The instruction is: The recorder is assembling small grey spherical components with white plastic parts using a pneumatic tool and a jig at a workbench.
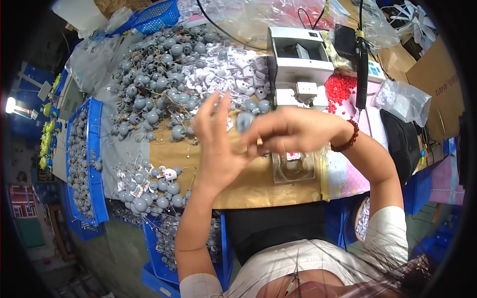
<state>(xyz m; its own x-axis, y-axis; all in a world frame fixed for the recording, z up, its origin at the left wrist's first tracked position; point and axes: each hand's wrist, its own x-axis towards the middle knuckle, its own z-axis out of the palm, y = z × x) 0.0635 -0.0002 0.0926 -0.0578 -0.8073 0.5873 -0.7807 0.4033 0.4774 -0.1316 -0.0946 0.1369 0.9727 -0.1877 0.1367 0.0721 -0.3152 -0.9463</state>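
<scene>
My left hand (217,149) is raised over the brown work surface, its fingers stretched up and apart and its thumb close to the right fingertips. My right hand (303,130), with a red bead bracelet on the wrist, reaches across from the right, fingers bent and pinched together, slightly blurred. A blurred grey ball-shaped part (244,121) shows at the right fingers, between the two hands; the exact grip on it is partly hidden. Below the right hand is a shallow clear dish (294,171) with a small white and red piece at its edge.
Beyond the hands lie heaps of grey ball parts with wires (154,74) and white plastic pieces (228,69). A white machine (302,64) stands behind, beside red pieces (340,92). Blue crates (102,164) sit left; more grey parts (149,193) lie near the front edge.
</scene>
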